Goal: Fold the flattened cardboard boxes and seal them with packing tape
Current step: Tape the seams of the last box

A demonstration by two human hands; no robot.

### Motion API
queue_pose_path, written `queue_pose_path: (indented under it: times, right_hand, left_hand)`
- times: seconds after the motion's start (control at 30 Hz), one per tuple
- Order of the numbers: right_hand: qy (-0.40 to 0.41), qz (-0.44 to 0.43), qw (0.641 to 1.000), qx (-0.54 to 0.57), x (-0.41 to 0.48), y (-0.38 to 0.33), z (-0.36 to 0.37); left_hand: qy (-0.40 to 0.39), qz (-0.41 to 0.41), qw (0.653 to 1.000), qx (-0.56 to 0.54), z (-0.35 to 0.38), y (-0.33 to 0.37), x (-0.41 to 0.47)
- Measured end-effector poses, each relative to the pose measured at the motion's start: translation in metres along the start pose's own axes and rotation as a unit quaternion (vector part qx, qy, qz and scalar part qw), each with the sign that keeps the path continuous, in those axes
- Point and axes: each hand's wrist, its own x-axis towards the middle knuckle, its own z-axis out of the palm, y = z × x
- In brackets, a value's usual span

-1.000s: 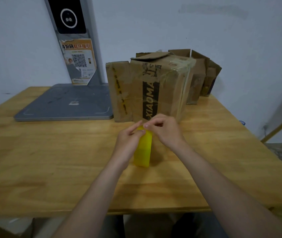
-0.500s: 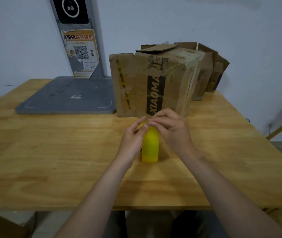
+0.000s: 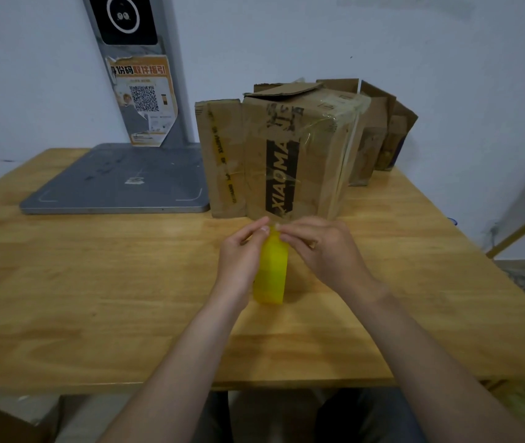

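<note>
Presently, the left hand (image 3: pixel 242 260) cups the left side of the tape roll (image 3: pixel 270 276), fingers curled, thumb at its crown. The right hand (image 3: pixel 322 251) pinches at the same crown; whether a free tape end is caught cannot be told. The roll stands on edge on the table (image 3: pixel 94 298) between both hands, its axis running left to right. A taped box (image 3: pixel 286 155) stands upright just beyond the fingertips. Judgement: the tape must be drawn forward, away from the person, with the right hand placed to lead.

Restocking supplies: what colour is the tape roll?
Yellow; the tape roll shows best in the head view.
</note>
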Motion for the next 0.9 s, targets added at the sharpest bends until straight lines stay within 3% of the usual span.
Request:
queue_pose_path:
  times: [0.13, 0.2, 0.27, 0.33, 0.4, 0.5, 0.57, 0.6, 0.77, 0.9]
  right_hand:
    - [0.036, 0.083, 0.996, 0.028, -0.003, -0.006, 0.005]
    - [0.025, 0.245, 0.957, 0.155, -0.003, -0.012, 0.006]
    - [0.006, 0.331, 0.912, 0.242, -0.004, -0.014, 0.006]
    - [-0.009, 0.314, 0.916, 0.250, -0.005, -0.013, 0.004]
    - [-0.022, 0.252, 0.946, 0.204, -0.004, -0.012, -0.002]
    - [-0.032, 0.031, 0.999, 0.017, -0.002, -0.004, -0.009]
    - [-0.031, -0.072, 0.996, -0.048, 0.004, -0.001, -0.012]
    - [-0.023, -0.082, 0.995, -0.044, 0.008, -0.001, -0.010]
    - [-0.052, 0.095, 0.990, 0.095, 0.021, -0.008, 0.005]
    - [0.039, 0.214, 0.958, 0.188, 0.009, 0.005, 0.002]
  left_hand:
    - [0.007, -0.009, 1.000, -0.001, 0.001, 0.000, -0.001]
    - [0.017, -0.006, 1.000, 0.003, 0.000, 0.001, -0.001]
    - [0.020, -0.003, 1.000, 0.009, 0.000, 0.001, 0.000]
    - [0.010, -0.005, 1.000, 0.018, -0.001, 0.002, 0.000]
    - [-0.006, -0.001, 1.000, 0.030, -0.002, 0.002, 0.000]
    - [-0.020, 0.022, 0.998, 0.050, -0.003, 0.002, 0.001]
    - [-0.034, 0.039, 0.996, 0.070, -0.002, 0.002, 0.001]
    - [-0.047, 0.050, 0.994, 0.085, -0.001, 0.003, 0.000]
    - [-0.082, 0.081, 0.987, 0.115, 0.008, 0.004, -0.005]
    - [-0.029, 0.031, 0.997, 0.067, -0.005, 0.006, 0.001]
